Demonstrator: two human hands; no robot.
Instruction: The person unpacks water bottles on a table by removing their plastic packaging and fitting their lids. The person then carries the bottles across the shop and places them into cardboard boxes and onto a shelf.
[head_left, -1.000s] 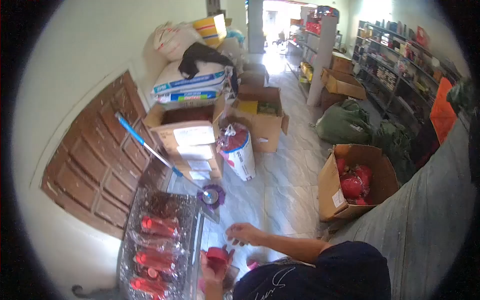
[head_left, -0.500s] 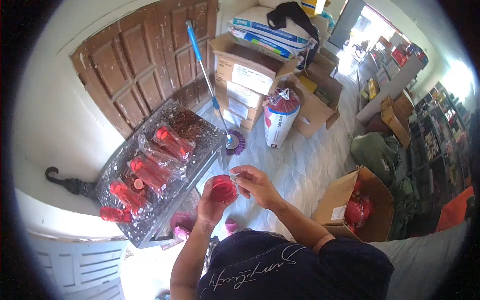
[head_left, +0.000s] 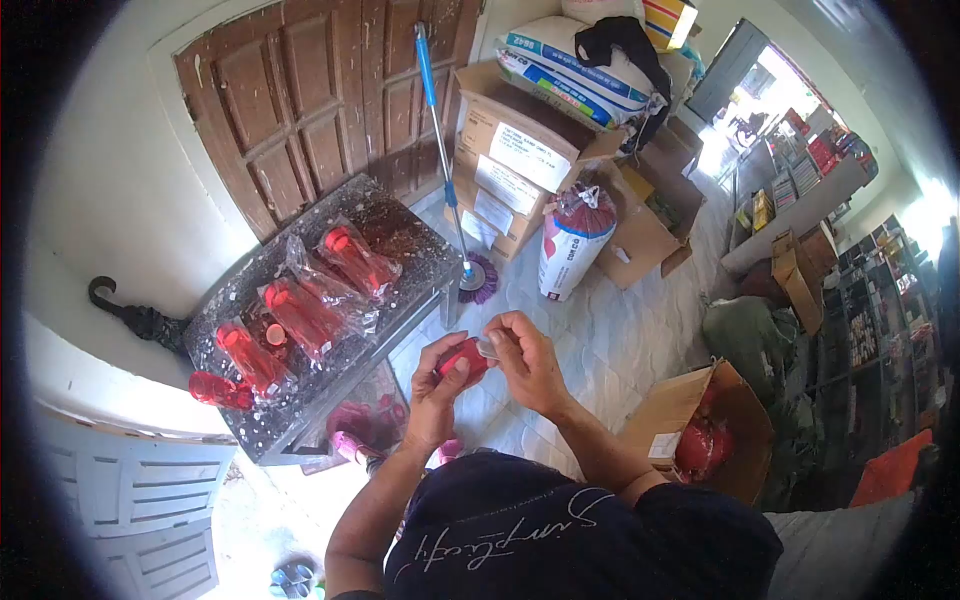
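In front of my chest, my left hand (head_left: 437,388) is wrapped round a round, see-through red plastic cup-shaped piece (head_left: 462,366), now tilted on its side. My right hand (head_left: 528,365) pinches a small pale flat piece (head_left: 487,347) between thumb and fingers, right at the edge of the red one. What exactly the pale piece is I cannot make out. To the left, on a speckled dark table (head_left: 405,225), lie several red plastic bottles (head_left: 300,315), most in clear bags. One red bottle (head_left: 220,391) rests unbagged near the table's corner.
A mop (head_left: 440,130) leans by the brown door (head_left: 275,110). Beyond it stand stacked cartons (head_left: 515,165) and a white-and-red sack (head_left: 577,245). An opened cardboard box (head_left: 655,405) holding a red wrapped object (head_left: 703,447) sits to my right. Shelves (head_left: 880,310) line the right side.
The red piece has turned from facing up to lying on its side. Both hands have closed in round it, the right one with the pale piece. The camera view has shifted slightly.
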